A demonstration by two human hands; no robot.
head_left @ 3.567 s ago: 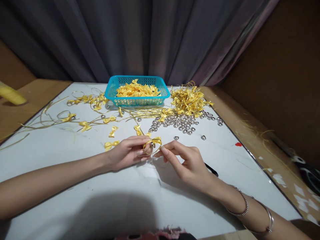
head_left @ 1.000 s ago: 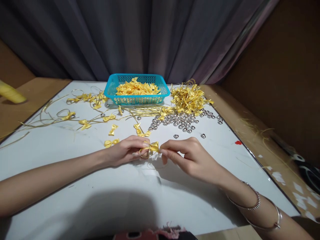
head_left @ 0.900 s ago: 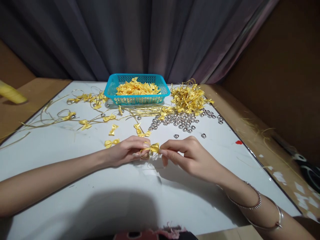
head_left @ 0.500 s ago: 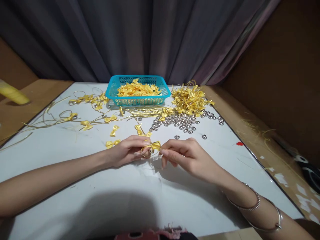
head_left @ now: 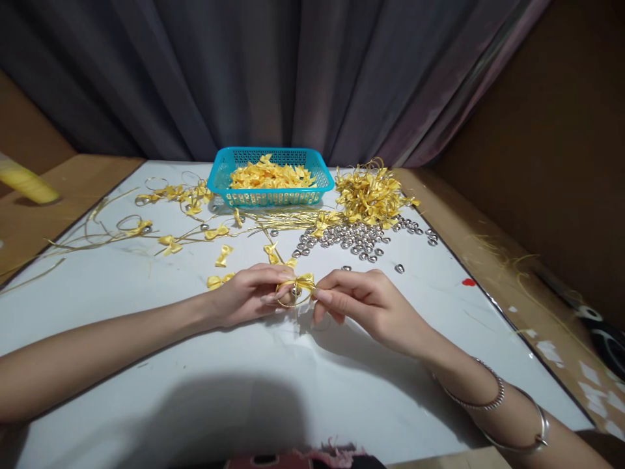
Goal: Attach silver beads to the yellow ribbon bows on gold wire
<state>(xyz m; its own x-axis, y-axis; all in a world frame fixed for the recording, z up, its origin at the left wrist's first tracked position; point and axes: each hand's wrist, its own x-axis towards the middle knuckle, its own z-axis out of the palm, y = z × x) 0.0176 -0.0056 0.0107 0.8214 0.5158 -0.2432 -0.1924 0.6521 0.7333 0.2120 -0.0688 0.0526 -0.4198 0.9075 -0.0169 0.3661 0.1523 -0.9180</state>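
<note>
Between my two hands is a yellow ribbon bow with thin gold cord looped around it. A small silver bead hangs at the bow's left side, by my left fingertips. My left hand pinches the bow's left side. On the other side, my right hand is closed, thumb and index finger pinching the gold cord at the bow's right edge. Just beyond my left hand lie loose yellow bows on the white tabletop.
A blue basket full of yellow bows stands at the back. Right of it are a heap of corded bows and scattered silver beads. Gold cords lie before the basket. Black-handled scissors rest at far right.
The cord loop below the bow looks wider and rounder, and the bow has tilted slightly. Both hands keep their hold, nearly in the same place.
</note>
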